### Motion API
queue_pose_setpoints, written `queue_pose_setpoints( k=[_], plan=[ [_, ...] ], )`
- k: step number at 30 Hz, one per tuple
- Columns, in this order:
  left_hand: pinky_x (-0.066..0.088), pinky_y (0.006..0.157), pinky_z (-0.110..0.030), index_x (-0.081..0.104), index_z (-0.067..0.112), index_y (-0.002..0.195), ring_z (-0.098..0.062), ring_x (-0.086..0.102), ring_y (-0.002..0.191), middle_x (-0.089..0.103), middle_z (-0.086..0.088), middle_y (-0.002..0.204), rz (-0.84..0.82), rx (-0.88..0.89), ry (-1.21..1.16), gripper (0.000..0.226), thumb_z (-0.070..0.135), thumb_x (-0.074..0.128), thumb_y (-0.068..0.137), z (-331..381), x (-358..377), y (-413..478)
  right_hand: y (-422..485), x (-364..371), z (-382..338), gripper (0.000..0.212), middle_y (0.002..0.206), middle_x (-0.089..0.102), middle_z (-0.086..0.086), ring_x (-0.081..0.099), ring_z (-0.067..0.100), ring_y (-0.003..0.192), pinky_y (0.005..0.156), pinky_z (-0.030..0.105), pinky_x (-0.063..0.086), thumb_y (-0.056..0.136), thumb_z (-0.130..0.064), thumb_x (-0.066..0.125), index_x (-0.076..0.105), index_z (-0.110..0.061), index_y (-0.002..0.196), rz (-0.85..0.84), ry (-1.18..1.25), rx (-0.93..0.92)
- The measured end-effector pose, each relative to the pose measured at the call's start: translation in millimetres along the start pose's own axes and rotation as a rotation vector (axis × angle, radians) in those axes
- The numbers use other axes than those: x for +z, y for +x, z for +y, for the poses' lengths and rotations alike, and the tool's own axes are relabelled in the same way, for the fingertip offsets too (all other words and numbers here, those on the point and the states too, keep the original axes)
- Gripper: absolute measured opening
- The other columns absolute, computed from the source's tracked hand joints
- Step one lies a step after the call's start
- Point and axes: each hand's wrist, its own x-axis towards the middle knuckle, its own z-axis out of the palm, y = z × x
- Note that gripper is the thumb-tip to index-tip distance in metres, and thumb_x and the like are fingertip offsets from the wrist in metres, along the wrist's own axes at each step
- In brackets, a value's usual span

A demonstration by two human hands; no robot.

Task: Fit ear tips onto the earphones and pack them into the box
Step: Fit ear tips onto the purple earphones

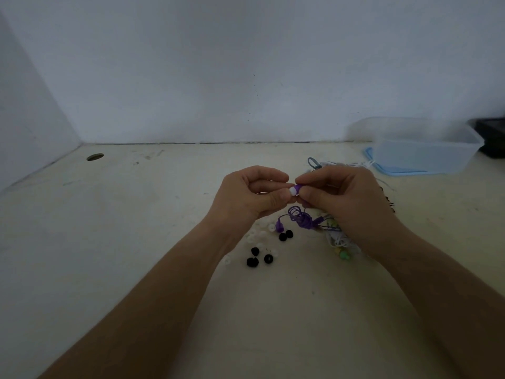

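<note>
A white ear tip (pixel 292 190) is pinched by the left hand (pixel 247 198) and pressed onto the purple earphone (pixel 298 187), steadied in the right hand's (pixel 337 199) fingers, left of the box (pixel 426 149).

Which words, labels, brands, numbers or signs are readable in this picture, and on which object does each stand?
None: no text is readable here.
The clear plastic box and the blue lid under it show no label.
The purple earphone and white ear tip, pinched between left hand and right hand, show no marking.
The dark object at the right edge is too dim to tell.
</note>
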Motion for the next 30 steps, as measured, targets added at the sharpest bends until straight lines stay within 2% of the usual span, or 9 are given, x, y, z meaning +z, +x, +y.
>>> queue_pose_setpoints(
  k=[3,10,17,25,30],
  plan=[
    [0.058,0.075,-0.027,0.070,0.008,0.099,-0.023,0.074,0.084,0.076,-0.013,0.089,-0.013,-0.012,-0.019,0.037,0.015,0.079,0.063,-0.6,-0.5,0.4,-0.5,-1.9,-1.8,0.019,0.082,0.077,-0.005,0.074,0.013,0.077,0.071,0.017,0.057,0.087,0.001,0.068,0.074,-0.014,0.097,-0.023,0.025,0.028],
    [0.058,0.072,-0.024,0.069,0.006,0.099,-0.020,0.074,0.082,0.077,-0.011,0.088,-0.022,-0.024,-0.019,0.023,-0.002,0.075,0.078,0.0,-1.9,0.9,0.0,-1.9,-3.4,0.021,0.084,0.077,-0.002,0.075,0.017,0.078,0.073,0.020,0.058,0.084,0.003,0.070,0.075,-0.016,0.092,-0.022,0.027,0.015],
    [0.058,0.072,-0.024,0.070,0.005,0.097,-0.019,0.074,0.080,0.076,-0.010,0.083,0.020,-0.001,0.019,0.024,0.001,0.078,0.076,-1.5,-1.0,2.1,-1.1,5.1,4.3,0.016,0.084,0.077,0.001,0.075,0.014,0.077,0.074,0.024,0.060,0.085,-0.002,0.073,0.075,-0.009,0.098,0.050,-0.061,-0.011],
    [0.057,0.074,-0.025,0.070,0.007,0.098,-0.021,0.074,0.083,0.076,-0.013,0.088,-0.003,-0.002,-0.014,0.025,0.003,0.078,0.075,-1.1,-1.7,2.5,-1.3,2.6,0.2,0.016,0.084,0.078,0.002,0.075,0.016,0.077,0.071,0.021,0.058,0.086,-0.001,0.070,0.074,-0.009,0.099,0.024,0.033,0.053],
    [0.059,0.075,-0.027,0.070,0.004,0.098,-0.022,0.074,0.083,0.076,-0.013,0.086,0.032,0.036,0.010,0.024,0.001,0.078,0.076,-2.6,1.1,2.0,-2.8,5.8,-0.3,0.014,0.080,0.077,0.000,0.074,0.011,0.073,0.068,0.016,0.056,0.084,0.000,0.073,0.074,-0.008,0.096,0.075,-0.004,0.007]
  ],
)
